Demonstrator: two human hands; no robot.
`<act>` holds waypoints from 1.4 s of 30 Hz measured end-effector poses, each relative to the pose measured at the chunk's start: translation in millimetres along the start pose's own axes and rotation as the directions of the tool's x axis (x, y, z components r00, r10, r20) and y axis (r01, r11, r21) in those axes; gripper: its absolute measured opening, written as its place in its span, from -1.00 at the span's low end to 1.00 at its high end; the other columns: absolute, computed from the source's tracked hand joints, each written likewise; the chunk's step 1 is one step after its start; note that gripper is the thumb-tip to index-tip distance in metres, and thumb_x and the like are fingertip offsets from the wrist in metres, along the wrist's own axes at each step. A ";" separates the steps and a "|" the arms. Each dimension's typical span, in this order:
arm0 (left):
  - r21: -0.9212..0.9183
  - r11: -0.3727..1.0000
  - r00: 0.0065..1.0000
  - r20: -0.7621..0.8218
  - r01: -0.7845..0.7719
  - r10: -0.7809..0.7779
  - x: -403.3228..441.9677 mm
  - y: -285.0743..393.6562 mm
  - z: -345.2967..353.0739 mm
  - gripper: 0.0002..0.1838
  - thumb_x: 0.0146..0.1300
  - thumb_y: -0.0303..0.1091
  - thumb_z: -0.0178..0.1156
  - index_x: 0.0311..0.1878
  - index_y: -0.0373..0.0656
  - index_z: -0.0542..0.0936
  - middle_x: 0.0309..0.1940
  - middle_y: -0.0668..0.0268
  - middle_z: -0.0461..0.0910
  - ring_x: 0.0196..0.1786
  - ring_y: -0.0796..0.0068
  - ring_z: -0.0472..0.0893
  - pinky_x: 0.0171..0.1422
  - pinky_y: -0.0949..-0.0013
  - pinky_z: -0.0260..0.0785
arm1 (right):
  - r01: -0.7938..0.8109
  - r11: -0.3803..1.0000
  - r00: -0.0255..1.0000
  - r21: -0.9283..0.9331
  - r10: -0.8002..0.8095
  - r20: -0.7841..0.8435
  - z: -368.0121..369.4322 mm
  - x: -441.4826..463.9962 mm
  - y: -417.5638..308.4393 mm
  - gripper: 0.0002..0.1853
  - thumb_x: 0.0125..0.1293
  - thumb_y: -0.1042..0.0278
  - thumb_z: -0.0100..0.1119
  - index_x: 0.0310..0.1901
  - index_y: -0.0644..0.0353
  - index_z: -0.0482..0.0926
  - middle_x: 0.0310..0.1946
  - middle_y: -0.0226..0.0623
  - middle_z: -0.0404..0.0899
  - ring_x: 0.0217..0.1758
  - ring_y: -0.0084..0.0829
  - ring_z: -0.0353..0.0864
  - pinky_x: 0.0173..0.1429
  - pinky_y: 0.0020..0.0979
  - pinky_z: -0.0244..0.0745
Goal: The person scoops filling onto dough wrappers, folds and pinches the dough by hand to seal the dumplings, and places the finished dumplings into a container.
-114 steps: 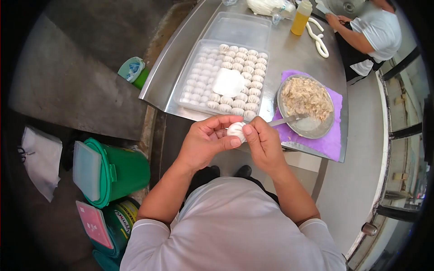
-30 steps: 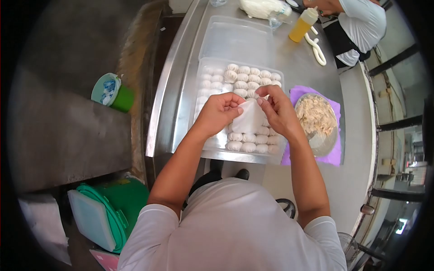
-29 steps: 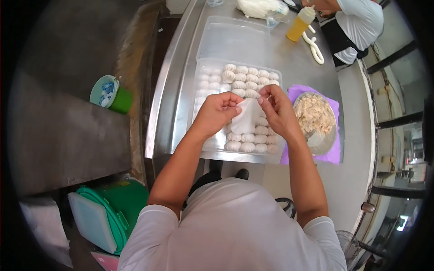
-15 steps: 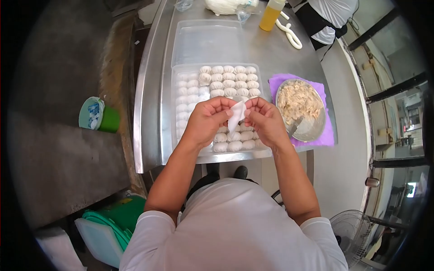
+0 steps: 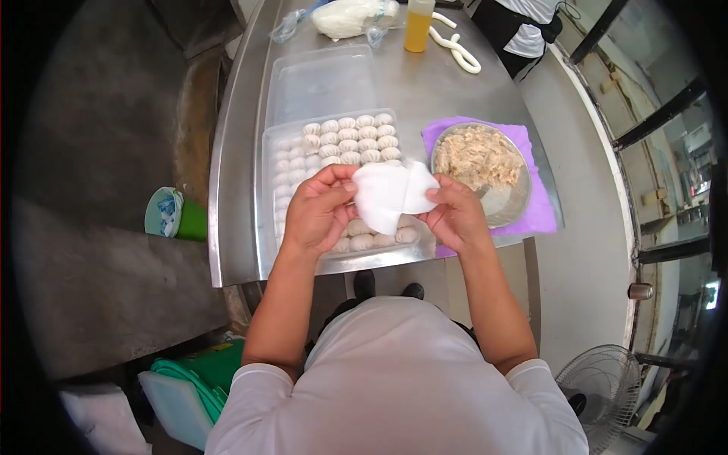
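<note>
Thin white dough sheets point(image 5: 385, 189), overlapping and slightly blurred, are stretched between my two hands above the near part of a clear plastic tray point(image 5: 270, 182). My left hand point(image 5: 324, 206) pinches their left edge between thumb and fingers. The right edge is pinched by my right hand point(image 5: 455, 208), close to the metal bowl. Rows of pleated white dumplings point(image 5: 348, 134) fill the tray, partly covered by the sheets and my left hand. A metal bowl point(image 5: 497, 214) of pale, shredded filling point(image 5: 478, 154) rests on a purple cloth point(image 5: 540, 201) to the right.
Behind the tray lies a clear lid point(image 5: 322, 82). Farther back are a bottle of yellow liquid point(image 5: 418, 29), a dough rope point(image 5: 456, 50) and a wrapped white bundle point(image 5: 353, 18). Another person point(image 5: 523, 26) stands at the far right. A green bin point(image 5: 189, 218) and a fan point(image 5: 599, 390) flank the table.
The dumpling in my hands earlier is gone from them. Half a second ago the white sheet hung narrow between my fingers; now my hands are farther apart and it is spread wide.
</note>
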State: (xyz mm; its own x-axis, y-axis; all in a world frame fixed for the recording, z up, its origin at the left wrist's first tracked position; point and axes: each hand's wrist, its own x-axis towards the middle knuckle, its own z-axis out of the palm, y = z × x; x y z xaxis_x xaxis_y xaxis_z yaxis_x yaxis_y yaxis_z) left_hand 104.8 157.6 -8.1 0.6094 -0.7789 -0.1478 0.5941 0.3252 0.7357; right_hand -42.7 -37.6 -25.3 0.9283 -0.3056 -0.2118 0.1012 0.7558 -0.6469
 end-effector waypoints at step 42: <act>0.862 -0.440 0.959 0.163 -0.253 -0.232 95.3 -165.1 175.6 -0.40 0.23 -0.63 -0.01 0.36 -0.12 0.57 0.02 -0.13 0.68 0.08 -0.12 0.67 0.18 -0.04 0.49 | 0.219 0.968 0.933 0.121 -0.172 -0.316 -210.2 -169.1 -82.5 -0.59 0.59 0.16 0.04 0.19 0.36 0.53 0.13 -0.10 0.65 0.17 -0.12 0.68 0.11 -0.02 0.65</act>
State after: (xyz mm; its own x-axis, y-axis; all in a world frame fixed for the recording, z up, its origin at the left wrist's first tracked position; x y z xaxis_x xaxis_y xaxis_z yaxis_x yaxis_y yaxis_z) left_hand -27.5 -64.5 -27.6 0.3613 -0.9097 -0.2046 -0.8679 -0.4083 0.2829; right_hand -283.3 -170.0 -90.1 0.7360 -0.5977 -0.3178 0.3449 0.7351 -0.5837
